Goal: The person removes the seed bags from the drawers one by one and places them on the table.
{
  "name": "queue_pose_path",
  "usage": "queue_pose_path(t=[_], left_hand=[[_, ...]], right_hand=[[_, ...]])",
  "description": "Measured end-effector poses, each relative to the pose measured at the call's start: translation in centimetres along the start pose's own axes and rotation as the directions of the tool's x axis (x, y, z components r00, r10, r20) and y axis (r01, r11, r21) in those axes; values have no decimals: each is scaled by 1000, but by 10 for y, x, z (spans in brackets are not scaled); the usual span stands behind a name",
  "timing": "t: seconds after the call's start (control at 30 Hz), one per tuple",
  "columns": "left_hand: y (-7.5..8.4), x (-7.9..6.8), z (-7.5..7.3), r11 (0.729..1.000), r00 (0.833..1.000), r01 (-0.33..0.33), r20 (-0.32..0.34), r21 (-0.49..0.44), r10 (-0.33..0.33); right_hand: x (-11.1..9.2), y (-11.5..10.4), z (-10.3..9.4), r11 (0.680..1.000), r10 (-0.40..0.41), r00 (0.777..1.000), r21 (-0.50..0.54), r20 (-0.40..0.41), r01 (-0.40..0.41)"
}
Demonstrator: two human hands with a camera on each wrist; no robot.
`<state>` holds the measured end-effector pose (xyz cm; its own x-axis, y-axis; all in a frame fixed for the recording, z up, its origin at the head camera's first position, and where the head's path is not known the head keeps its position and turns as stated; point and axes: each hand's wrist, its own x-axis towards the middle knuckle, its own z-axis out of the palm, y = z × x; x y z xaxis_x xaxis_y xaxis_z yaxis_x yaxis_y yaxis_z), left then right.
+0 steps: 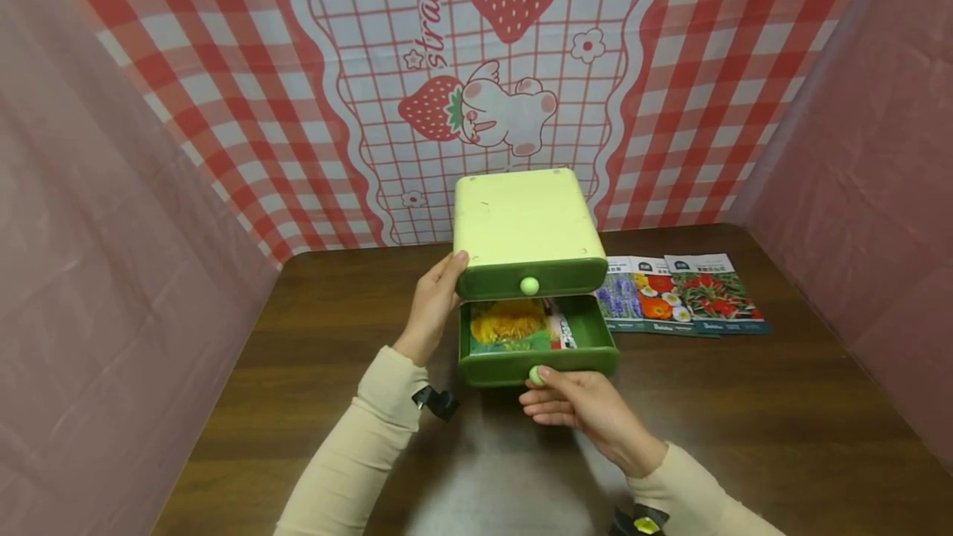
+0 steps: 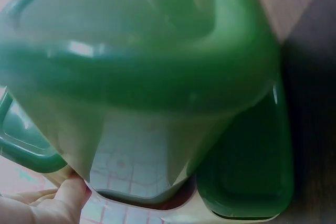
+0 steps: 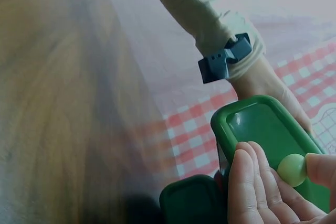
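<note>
A small cream cabinet with green drawers stands on the table. Its lower visible drawer in the head view is pulled out. Inside lies a packet with a yellow flower picture. Between thumb and fingers, my right hand pinches the light green round knob of that drawer. My left hand rests against the cabinet's left side near the top front corner, fingers partly hidden. From the left wrist, the pulled-out drawer's front looms close, with another drawer front on either side of it.
Several packets with flower pictures overlap on the table right of the cabinet. Behind hangs a red-and-white checked cloth with strawberries. Pink cloth closes off both sides.
</note>
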<state>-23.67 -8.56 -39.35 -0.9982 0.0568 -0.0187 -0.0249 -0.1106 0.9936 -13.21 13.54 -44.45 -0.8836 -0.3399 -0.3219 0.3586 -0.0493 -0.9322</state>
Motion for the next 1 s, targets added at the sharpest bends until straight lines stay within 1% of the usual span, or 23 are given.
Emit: queue_pose_path(t=[0.37,0.77,1.0], left_hand=[[-1,1,0,1000,1000,-4,4,-6,4],[0,0,-1,1000,1000,2,8,1,-2],[-1,0,0,1000,1000,-7,1,-6,7]], right_hand=[[-19,9,1,1000,1,1000,20,20,-2],[-28,25,3,996,2,998,86,66,-7],[-30,32,2,993,3,997,114,82,-12]])
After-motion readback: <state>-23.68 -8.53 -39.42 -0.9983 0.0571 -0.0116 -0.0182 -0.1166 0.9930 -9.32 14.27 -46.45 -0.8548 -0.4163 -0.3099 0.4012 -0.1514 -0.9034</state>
